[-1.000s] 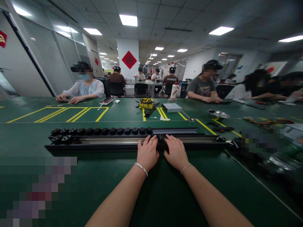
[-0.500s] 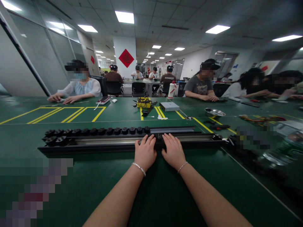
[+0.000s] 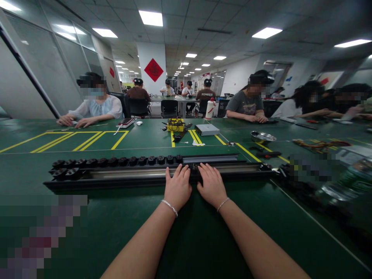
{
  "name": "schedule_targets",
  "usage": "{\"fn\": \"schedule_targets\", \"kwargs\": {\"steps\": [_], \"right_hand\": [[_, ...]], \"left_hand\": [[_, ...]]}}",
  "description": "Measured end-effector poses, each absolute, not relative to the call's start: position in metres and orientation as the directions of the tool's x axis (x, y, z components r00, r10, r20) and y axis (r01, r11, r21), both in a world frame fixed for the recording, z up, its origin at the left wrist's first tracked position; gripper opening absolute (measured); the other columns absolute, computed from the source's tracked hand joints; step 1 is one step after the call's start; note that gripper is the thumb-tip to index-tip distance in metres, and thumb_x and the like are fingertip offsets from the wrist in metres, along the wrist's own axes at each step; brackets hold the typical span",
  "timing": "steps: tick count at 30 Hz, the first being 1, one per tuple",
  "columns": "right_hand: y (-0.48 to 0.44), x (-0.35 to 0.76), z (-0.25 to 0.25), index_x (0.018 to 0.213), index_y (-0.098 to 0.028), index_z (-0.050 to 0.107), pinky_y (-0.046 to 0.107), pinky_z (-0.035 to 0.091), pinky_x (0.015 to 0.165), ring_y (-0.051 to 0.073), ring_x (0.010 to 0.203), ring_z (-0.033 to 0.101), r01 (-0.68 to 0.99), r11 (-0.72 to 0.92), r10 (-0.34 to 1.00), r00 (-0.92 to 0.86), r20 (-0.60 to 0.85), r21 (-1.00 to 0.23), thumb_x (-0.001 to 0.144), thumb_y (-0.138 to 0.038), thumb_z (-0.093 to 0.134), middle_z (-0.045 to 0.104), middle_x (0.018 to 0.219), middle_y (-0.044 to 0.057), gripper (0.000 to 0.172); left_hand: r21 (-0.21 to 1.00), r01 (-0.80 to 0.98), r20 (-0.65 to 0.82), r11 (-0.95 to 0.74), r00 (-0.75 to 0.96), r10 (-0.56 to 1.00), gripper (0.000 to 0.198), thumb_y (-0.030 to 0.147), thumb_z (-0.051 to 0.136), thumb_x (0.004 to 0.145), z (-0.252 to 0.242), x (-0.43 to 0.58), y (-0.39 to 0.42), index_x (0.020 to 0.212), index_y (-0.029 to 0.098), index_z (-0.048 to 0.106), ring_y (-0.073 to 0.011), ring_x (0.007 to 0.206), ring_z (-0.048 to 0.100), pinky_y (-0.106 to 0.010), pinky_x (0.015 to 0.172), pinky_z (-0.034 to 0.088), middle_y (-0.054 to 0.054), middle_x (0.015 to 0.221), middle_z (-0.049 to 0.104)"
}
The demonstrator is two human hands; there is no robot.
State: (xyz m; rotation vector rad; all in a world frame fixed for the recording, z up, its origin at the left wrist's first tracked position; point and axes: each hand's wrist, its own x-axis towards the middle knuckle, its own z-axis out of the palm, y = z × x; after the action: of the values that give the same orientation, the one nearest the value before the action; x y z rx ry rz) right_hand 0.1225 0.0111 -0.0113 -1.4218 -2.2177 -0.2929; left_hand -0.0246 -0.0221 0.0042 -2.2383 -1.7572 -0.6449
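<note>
A long black power-track rail (image 3: 116,184) with a silvery channel lies across the green table in front of me. My left hand (image 3: 178,184) grips it near the middle, fingers laid over the top and thumb on the near side. Just to the right, my right hand (image 3: 212,184) holds the same rail in a mirrored way. Between my fingertips sits a small black module (image 3: 194,168), partly covered. Round black socket modules (image 3: 122,161) stand in a row behind the rail, and several more (image 3: 72,173) sit at its left end.
Behind are a second rail piece (image 3: 212,158), a yellow box with black cables (image 3: 176,124), a grey box (image 3: 207,129) and a metal bowl (image 3: 263,136). To the right stands a large plastic bottle (image 3: 345,182). Co-workers sit across the table (image 3: 100,100).
The view has shifted slightly, so everything sits a little further left. Both hands keep their places on the rail, with only a very slight shift of the fingers.
</note>
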Motion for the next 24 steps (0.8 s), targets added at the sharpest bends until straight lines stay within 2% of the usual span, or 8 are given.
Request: {"fn": "schedule_targets", "kwargs": {"steps": [4,9,13,24], "right_hand": [[0.0106,0.1216,-0.01,0.13,-0.013,0.041,0.041,0.016,0.107,0.022,0.129,0.028,0.912,0.4,0.805,-0.303,0.51,-0.09,0.072,-0.02,0.047,0.042,0.137,0.009,0.059],[0.0099,0.121,-0.0065,0.126,-0.014,0.046,0.041,0.014,0.107,0.022,0.127,0.032,0.915,0.388,0.827,-0.291,0.481,-0.113,0.072,-0.02,0.045,0.045,0.134,0.008,0.054],[0.0097,0.1212,-0.0068,0.128,-0.014,0.044,0.041,0.015,0.107,0.022,0.126,0.033,0.914,0.391,0.822,-0.293,0.488,-0.109,0.072,-0.02,0.046,0.045,0.134,0.008,0.056],[0.0103,0.1208,-0.0071,0.125,-0.015,0.048,0.041,0.015,0.106,0.023,0.125,0.034,0.913,0.39,0.827,-0.289,0.482,-0.123,0.072,-0.02,0.045,0.045,0.134,0.008,0.054]], "left_hand": [[0.084,0.958,0.467,-0.273,0.204,0.86,0.048,0.024,0.046,0.076,0.0036,-0.0222,-0.0207,0.123,0.02,0.046,-0.0237,0.129,0.033,-0.052,0.108,0.016,-0.009,0.134,0.047],[0.106,0.956,0.481,-0.273,0.192,0.856,0.046,0.024,0.045,0.076,0.0021,-0.0218,-0.0195,0.122,0.02,0.047,-0.0232,0.127,0.036,-0.049,0.105,0.023,-0.008,0.135,0.047],[0.117,0.955,0.479,-0.274,0.187,0.858,0.048,0.024,0.046,0.076,0.0021,-0.0219,-0.0195,0.124,0.02,0.045,-0.0227,0.127,0.036,-0.046,0.102,0.027,-0.007,0.135,0.047],[0.127,0.954,0.457,-0.272,0.187,0.869,0.05,0.025,0.045,0.076,0.0021,-0.0221,-0.0194,0.125,0.022,0.044,-0.0227,0.126,0.035,-0.044,0.096,0.031,-0.005,0.137,0.045]]}}
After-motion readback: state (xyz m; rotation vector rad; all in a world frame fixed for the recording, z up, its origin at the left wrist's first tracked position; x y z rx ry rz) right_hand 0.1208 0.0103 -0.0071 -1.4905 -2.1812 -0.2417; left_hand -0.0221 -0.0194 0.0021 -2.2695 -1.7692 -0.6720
